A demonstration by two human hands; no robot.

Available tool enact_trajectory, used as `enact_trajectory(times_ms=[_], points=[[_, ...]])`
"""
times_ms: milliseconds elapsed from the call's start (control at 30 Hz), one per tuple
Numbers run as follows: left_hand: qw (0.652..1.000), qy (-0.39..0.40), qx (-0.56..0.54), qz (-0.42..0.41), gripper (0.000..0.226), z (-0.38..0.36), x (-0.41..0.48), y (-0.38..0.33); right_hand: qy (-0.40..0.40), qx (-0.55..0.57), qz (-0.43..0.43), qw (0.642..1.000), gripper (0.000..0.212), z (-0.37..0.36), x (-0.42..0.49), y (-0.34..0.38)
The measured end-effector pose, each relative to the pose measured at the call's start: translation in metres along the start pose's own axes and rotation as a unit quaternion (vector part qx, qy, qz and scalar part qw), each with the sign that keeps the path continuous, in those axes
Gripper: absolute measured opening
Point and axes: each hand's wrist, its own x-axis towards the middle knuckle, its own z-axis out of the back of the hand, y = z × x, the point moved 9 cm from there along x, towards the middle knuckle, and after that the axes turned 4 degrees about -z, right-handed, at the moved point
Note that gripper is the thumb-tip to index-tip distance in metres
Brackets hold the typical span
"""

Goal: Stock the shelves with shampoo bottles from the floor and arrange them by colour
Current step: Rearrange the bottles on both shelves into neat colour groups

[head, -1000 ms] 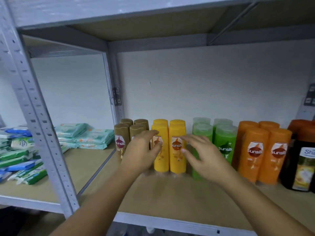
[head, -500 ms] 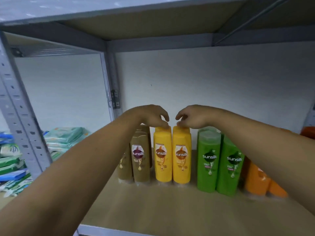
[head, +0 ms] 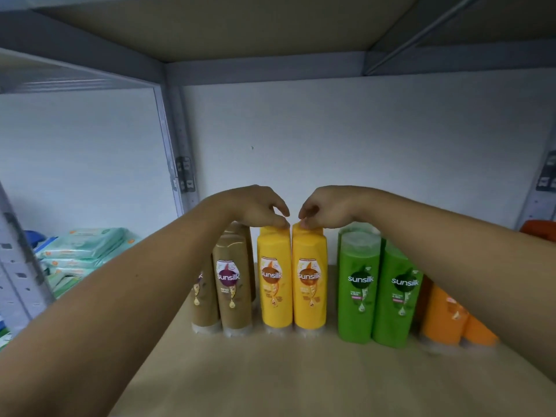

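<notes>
Shampoo bottles stand upright in colour groups on the wooden shelf [head: 301, 374]: brown bottles [head: 233, 284] at the left, then two yellow bottles, green bottles [head: 359, 284] and orange bottles [head: 445, 317]. My left hand [head: 258, 207] reaches over the brown ones and pinches the top of the left yellow bottle [head: 274, 278] with curled fingertips. In the same way, my right hand [head: 326, 207] pinches the top of the right yellow bottle [head: 310, 278]. Both yellow bottles stand side by side, touching.
Packs of wipes [head: 81, 248] lie on the neighbouring shelf bay at the left, behind a grey metal upright [head: 174, 139]. Another shelf board [head: 210, 22] hangs close overhead. A white wall closes the back. Bare wood lies in front of the bottles.
My hands rose from the fronts of the yellow bottles to their tops a second ago. Since half a second ago they have stayed there while the camera moved closer and lower.
</notes>
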Motion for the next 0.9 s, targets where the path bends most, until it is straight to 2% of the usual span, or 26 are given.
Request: enact_trajectory(times_ms=[100,200,367,467,600,733,900], points=[[0.999,-0.035,-0.012,-0.027,0.047,0.012,0.004,-0.023,-0.048,0.008,-0.006,0.999,0.035,0.024,-0.027,-0.021],[0.997,-0.051,-0.028,-0.051,0.044,0.02,0.017,-0.054,-0.064,-0.01,-0.044,0.997,0.034,0.042,-0.054,-0.057],[0.996,-0.019,-0.034,-0.075,0.049,0.013,0.057,-0.107,-0.002,-0.066,-0.127,0.99,0.046,0.036,-0.074,-0.115],[0.997,0.018,-0.023,-0.073,0.054,-0.001,0.076,-0.123,0.037,-0.04,-0.148,0.987,0.049,0.021,-0.074,-0.131],[0.996,0.018,-0.048,-0.074,0.045,-0.006,0.086,-0.125,0.044,0.057,-0.15,0.986,0.04,0.007,-0.071,-0.14],[0.995,0.012,-0.058,-0.083,0.036,-0.004,0.083,-0.125,0.016,0.092,-0.115,0.989,0.03,0.009,-0.072,-0.137],[0.994,0.001,-0.062,-0.086,0.037,-0.003,0.081,-0.125,0.015,0.12,-0.103,0.987,0.032,0.009,-0.072,-0.134]])
